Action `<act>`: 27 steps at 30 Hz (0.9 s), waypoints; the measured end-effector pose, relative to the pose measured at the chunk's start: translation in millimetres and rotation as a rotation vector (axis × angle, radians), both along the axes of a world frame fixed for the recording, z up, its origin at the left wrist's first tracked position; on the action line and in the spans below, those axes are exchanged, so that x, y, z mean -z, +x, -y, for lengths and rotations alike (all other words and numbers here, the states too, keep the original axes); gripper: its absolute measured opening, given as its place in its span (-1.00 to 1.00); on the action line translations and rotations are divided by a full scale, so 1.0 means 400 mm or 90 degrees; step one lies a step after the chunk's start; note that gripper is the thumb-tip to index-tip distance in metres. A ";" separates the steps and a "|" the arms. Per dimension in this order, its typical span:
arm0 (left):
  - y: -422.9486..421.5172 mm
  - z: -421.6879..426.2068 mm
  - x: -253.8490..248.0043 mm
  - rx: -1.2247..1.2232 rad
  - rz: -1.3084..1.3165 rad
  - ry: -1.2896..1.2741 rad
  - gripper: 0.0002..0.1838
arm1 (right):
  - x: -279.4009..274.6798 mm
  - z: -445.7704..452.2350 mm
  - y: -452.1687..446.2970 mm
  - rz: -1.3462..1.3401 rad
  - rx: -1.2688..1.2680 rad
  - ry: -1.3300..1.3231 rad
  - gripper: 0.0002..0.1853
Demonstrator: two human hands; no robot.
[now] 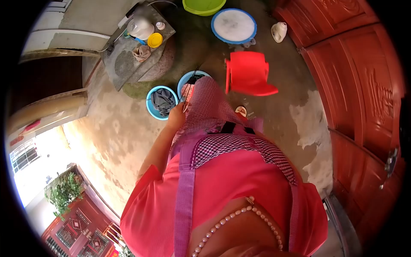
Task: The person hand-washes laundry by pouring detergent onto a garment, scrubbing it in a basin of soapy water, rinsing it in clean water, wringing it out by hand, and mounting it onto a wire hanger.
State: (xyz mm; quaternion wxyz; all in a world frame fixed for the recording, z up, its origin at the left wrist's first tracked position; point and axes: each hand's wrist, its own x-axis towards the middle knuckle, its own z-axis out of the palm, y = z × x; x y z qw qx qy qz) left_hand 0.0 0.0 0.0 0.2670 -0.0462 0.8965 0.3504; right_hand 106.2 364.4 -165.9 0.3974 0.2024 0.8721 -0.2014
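Observation:
My left hand [176, 115] is closed around a thin dark wire-like thing [189, 89], which looks like a clothes hanger. It slants up and forward over the basins, beside my knee. A blue basin [149, 106] holding dark grey cloth [162, 102] stands on the floor just ahead of this hand. Close beside it, a second blue basin [181, 80] contains dark and pinkish cloth, partly covered by my checked apron [209, 100]. My right hand is hidden behind my body and apron.
A red plastic chair [248, 73] stands ahead on the right. Beyond it are a blue-rimmed basin of suds [255, 26] and a green basin [198, 13]. A stone slab [121, 64] carries a yellow bowl [155, 40] and a cloth. Red doors [355, 81] line the right side.

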 end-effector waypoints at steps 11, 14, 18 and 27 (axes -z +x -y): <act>-0.557 -0.067 0.128 0.231 0.120 -0.282 -0.45 | 0.015 0.089 -0.445 -0.003 0.080 -0.023 -0.65; -0.811 -0.002 0.294 0.325 0.205 -0.267 -0.55 | 0.004 0.192 -0.662 -0.002 0.144 -0.026 -0.66; -1.049 0.083 0.325 0.430 0.238 -0.257 -0.68 | -0.050 0.360 -0.987 -0.012 0.228 -0.088 -0.67; -1.367 0.131 0.036 0.325 0.456 0.300 -0.72 | -0.445 0.367 -1.337 0.007 0.529 -0.585 -0.69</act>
